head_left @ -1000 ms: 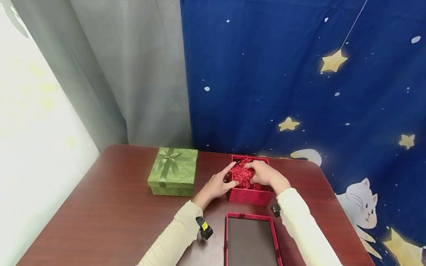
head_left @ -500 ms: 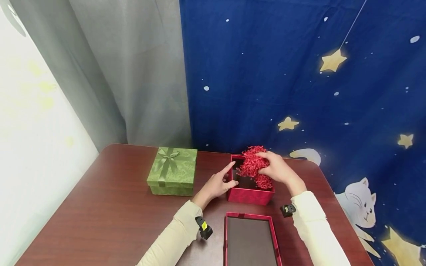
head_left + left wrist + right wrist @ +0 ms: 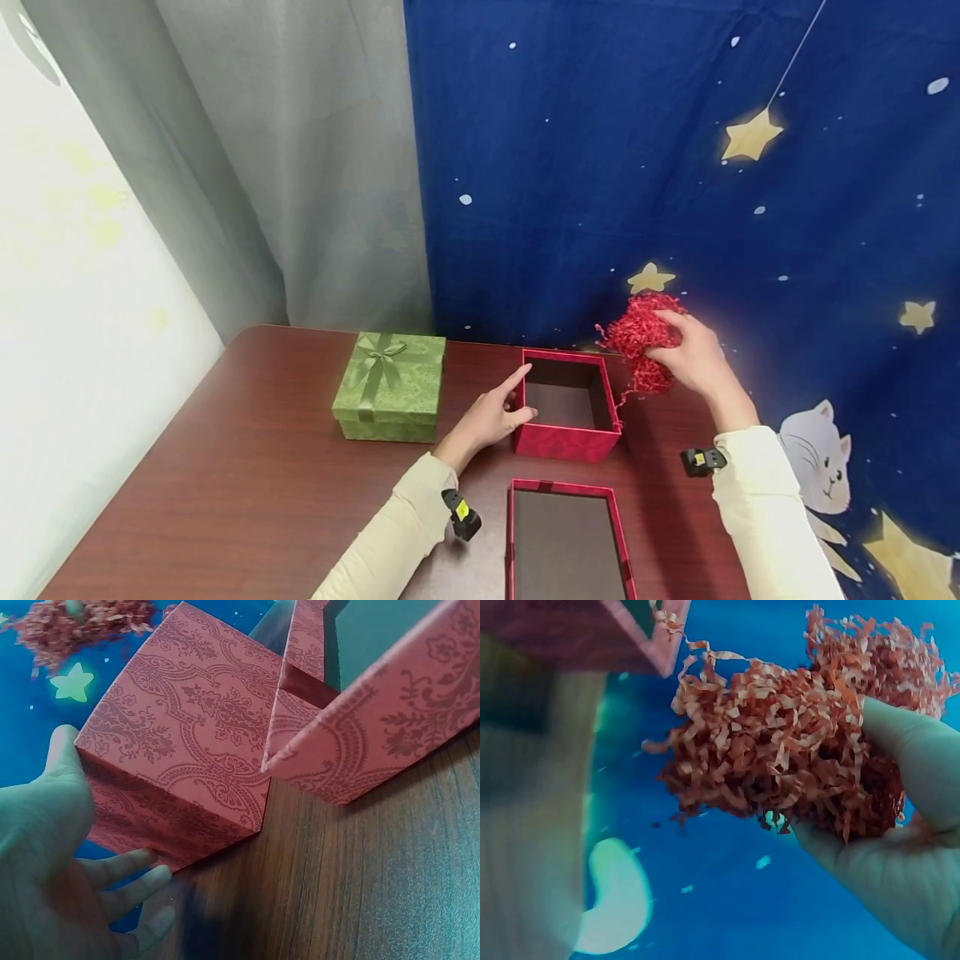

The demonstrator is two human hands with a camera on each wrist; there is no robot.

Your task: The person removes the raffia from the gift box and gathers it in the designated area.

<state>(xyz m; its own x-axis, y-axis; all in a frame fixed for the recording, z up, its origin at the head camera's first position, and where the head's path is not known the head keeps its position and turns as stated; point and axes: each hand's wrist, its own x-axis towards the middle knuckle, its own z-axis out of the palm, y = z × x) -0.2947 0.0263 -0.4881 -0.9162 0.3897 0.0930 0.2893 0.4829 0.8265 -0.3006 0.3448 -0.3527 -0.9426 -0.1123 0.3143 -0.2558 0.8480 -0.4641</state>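
Observation:
A clump of red crinkled shredded paper [image 3: 643, 337] is in the air to the right of the red gift box, gripped by my right hand [image 3: 701, 354]. In the right wrist view my thumb and fingers pinch the paper clump [image 3: 772, 742], and loose strands trail toward a box corner [image 3: 664, 645]. The red box [image 3: 566, 442] stands uncovered, its dark floor bare. My left hand [image 3: 487, 421] touches the box's left side, thumb by the front corner and fingers spread. In the left wrist view these fairly straight fingers [image 3: 135, 896] lie along the patterned wall [image 3: 187, 720].
A red lid [image 3: 570, 542] lies inside-up in front of the box. To the left stands a closed green gift box [image 3: 390, 387] with a ribbon bow. The brown table's [image 3: 262, 450] far edge meets grey and blue curtains [image 3: 570, 167].
My right hand has lifted the shredded paper out of the red box and carried it up to the right, past the rim. My left hand has stayed at the box's side.

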